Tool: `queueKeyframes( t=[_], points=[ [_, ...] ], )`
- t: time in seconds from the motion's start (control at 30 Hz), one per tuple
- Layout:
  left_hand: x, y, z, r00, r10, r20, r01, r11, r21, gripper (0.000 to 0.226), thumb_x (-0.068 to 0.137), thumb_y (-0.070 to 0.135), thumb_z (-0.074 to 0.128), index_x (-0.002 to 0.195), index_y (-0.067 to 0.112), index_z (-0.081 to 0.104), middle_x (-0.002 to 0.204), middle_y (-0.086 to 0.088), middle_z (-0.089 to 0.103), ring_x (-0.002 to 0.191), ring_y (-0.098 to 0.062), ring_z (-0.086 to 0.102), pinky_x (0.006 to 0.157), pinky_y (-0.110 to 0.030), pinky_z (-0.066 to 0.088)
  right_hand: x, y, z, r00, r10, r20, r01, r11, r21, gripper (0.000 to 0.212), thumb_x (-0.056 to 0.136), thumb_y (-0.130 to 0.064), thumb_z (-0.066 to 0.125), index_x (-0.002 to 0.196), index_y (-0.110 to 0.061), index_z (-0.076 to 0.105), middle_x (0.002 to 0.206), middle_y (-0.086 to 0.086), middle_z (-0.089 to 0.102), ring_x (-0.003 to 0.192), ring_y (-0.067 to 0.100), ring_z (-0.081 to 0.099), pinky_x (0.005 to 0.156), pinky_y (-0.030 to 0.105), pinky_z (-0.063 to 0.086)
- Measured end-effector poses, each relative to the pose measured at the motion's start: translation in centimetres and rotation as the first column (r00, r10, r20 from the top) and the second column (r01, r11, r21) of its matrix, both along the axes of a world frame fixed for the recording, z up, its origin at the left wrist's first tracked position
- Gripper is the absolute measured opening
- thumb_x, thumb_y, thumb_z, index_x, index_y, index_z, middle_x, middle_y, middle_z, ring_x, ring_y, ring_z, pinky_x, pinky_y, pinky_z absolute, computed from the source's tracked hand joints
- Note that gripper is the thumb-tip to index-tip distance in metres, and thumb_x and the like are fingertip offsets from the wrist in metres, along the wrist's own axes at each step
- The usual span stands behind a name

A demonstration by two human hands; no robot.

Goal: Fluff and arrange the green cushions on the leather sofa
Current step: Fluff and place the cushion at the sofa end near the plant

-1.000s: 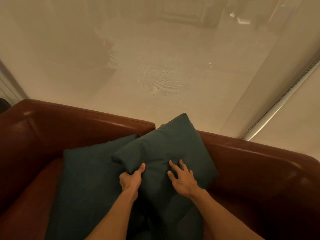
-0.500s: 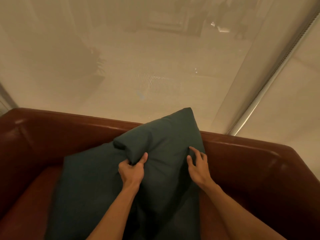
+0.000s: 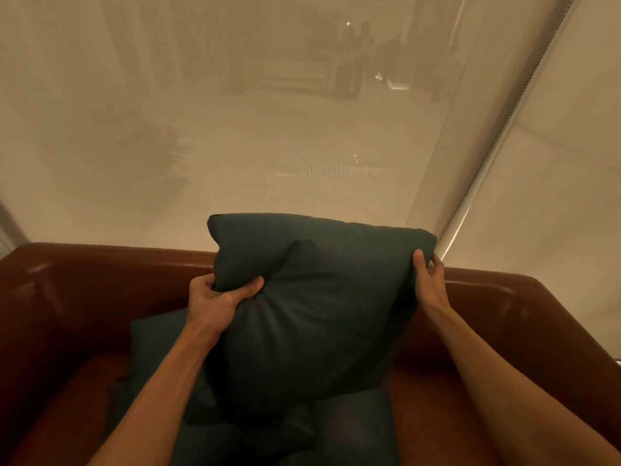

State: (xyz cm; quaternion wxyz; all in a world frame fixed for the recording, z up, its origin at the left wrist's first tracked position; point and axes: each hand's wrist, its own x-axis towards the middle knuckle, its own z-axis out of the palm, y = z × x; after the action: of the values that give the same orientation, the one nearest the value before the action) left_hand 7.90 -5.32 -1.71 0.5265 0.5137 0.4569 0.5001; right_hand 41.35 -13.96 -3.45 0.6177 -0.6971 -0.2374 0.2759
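A dark green cushion (image 3: pixel 316 297) is held up in front of me above the brown leather sofa (image 3: pixel 100 280). My left hand (image 3: pixel 218 297) pinches its left edge, bunching the fabric. My right hand (image 3: pixel 428 280) grips its upper right corner. A second green cushion (image 3: pixel 158 344) lies on the seat behind my left forearm, mostly hidden by the lifted one. More green fabric (image 3: pixel 353 428) shows below the held cushion.
The sofa backrest runs across the middle, with an armrest (image 3: pixel 537 324) at the right. Behind it hangs a sheer beige roller blind (image 3: pixel 235 129) over a window. A blind rail with a bead chain (image 3: pixel 504 136) slants down at the right.
The cushion has been lifted off the seat and turned square to me. My right hand slid from its face to its upper right corner. My left hand kept its pinch.
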Motion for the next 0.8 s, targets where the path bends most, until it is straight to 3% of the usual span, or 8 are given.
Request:
queueKeyframes(
  t=[0.13,0.3,0.47,0.6,0.8],
  points=[
    [-1.6,-0.1,0.0,0.997,-0.071,-0.021,0.072,0.997,0.024,0.017,0.065,-0.001,0.084,0.073,0.003,0.07,0.066,0.008,0.074,0.062,-0.004,0.07,0.053,-0.014,0.052,-0.9,-2.0,0.2,0.981,-0.113,-0.155,0.119,0.993,0.028,0.085,0.086,-0.064,0.052,0.153,-0.021,0.022,0.152,0.007,0.038,0.136,0.031,0.039,0.112,0.051,0.033],
    [-2.2,0.8,-0.1,0.977,-0.171,-0.13,0.174,0.985,0.015,0.027,0.063,0.01,0.088,0.084,0.009,0.072,0.074,0.007,0.075,0.07,-0.003,0.071,0.062,-0.019,0.054,-1.9,-6.2,-0.8,0.948,-0.243,-0.204,0.248,0.969,-0.003,0.121,0.048,-0.083,0.066,0.148,-0.02,0.038,0.135,0.003,0.053,0.121,0.028,0.052,0.098,0.043,0.043],
    [0.2,0.1,-0.4,0.942,-0.279,-0.187,0.272,0.96,-0.06,0.041,0.067,0.039,0.082,0.098,0.016,0.07,0.094,0.008,0.072,0.088,-0.005,0.067,0.08,-0.029,0.054,-1.7,-8.9,-1.3,0.912,-0.36,-0.195,0.368,0.93,0.006,0.08,0.079,-0.058,0.068,0.141,-0.013,0.048,0.136,0.008,0.058,0.113,0.025,0.055,0.096,0.037,0.044],
    [2.6,-0.7,-0.8,0.949,-0.248,-0.194,0.23,0.967,-0.107,0.054,0.069,0.051,0.078,0.107,0.014,0.068,0.098,0.004,0.07,0.094,-0.014,0.065,0.085,-0.034,0.051,-1.6,-10.6,-1.1,0.897,-0.406,-0.176,0.419,0.907,0.041,0.074,0.081,-0.055,0.067,0.14,-0.016,0.048,0.134,0.007,0.058,0.108,0.02,0.053,0.096,0.037,0.044],
    [7.7,-1.5,-0.5,0.929,-0.31,-0.202,0.29,0.949,-0.124,0.088,0.06,0.071,0.073,0.13,0.019,0.057,0.122,0.002,0.065,0.112,-0.021,0.06,0.102,-0.045,0.048,-0.2,-14.3,-1.9,0.841,-0.503,-0.199,0.522,0.851,0.058,0.071,0.079,-0.055,0.069,0.139,-0.021,0.049,0.134,0.006,0.058,0.109,0.019,0.054,0.098,0.041,0.046]
  ],
)
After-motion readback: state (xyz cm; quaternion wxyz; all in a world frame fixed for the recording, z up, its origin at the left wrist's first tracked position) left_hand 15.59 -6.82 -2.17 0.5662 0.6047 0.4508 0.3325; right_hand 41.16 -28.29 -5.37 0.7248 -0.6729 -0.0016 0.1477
